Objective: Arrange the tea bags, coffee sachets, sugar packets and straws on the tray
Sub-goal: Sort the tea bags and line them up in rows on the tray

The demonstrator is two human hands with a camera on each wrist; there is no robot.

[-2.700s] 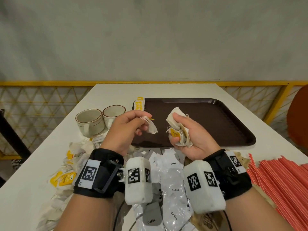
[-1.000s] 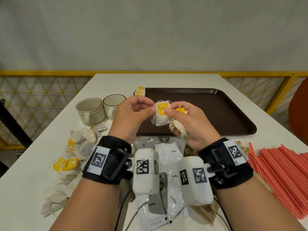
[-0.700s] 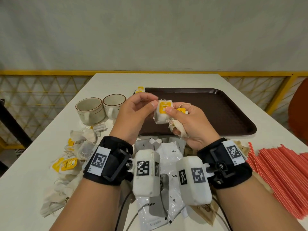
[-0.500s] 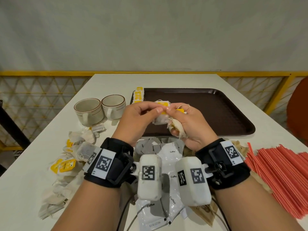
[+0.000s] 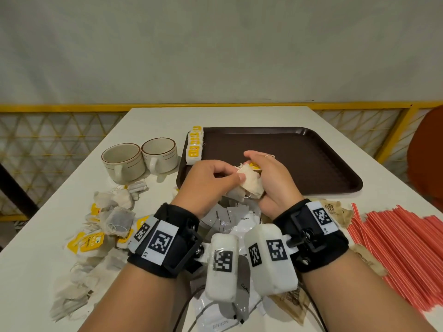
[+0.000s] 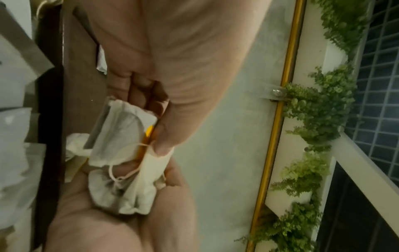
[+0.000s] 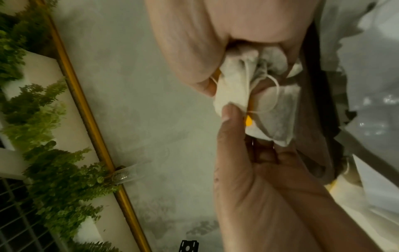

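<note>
Two cups [image 5: 141,161] (empty) share white table [image 5: 38,255] — grey wall [image 5: 215,49] behind.

Tea bags [image 5: 249,182]: thin, matt, porous paper, crumpled, with cotton-like strings and glossy yellow paper tags. Tray [image 5: 299,159]: dark brown plastic, finely textured, dull sheen. Surface [image 5: 167,118]: smooth white, matt. Cups [image 5: 123,161]: glazed ceramic, glossy. Coffee sachets [image 5: 242,220]: glossy white film. Sugar packets [image 5: 335,212]: matt brown paper. Straws [image 5: 402,248]: smooth red plastic.

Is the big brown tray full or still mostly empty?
Mostly empty. The tray holds only a short row of tea bags along its far left edge; the rest of its brown floor that shows is bare.
</note>
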